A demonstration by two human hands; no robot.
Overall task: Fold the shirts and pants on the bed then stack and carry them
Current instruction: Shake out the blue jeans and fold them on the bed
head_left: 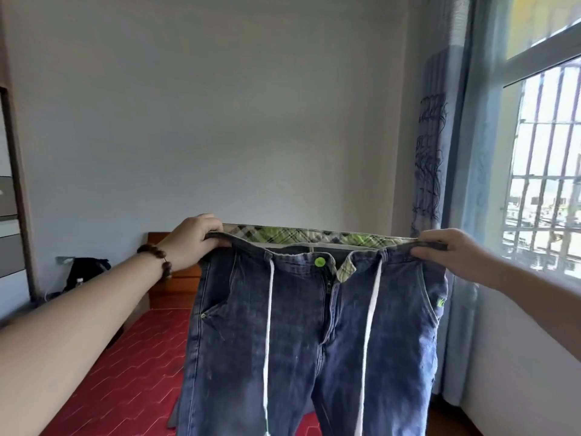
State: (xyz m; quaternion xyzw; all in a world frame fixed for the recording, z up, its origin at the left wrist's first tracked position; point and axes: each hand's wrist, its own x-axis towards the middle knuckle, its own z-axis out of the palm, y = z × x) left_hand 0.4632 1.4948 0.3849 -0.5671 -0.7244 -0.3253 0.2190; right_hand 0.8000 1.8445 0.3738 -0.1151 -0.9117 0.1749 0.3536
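Note:
A pair of dark blue jeans (pixel 314 335) hangs in the air in front of me, front side facing me, with a green button, white drawstrings and a green plaid waistband lining. My left hand (pixel 195 240) grips the left end of the waistband. My right hand (pixel 446 250) grips the right end, so the waistband is stretched flat between them. The legs drop out of the bottom of the view. Below and behind lies the bed (pixel 132 372) with a red patterned cover. No shirts are in sight.
A wooden headboard (pixel 176 278) stands against the far white wall. A black bag (pixel 88 272) sits at the left by a wardrobe edge. Blue curtains (pixel 456 184) and a barred window (pixel 547 168) fill the right side.

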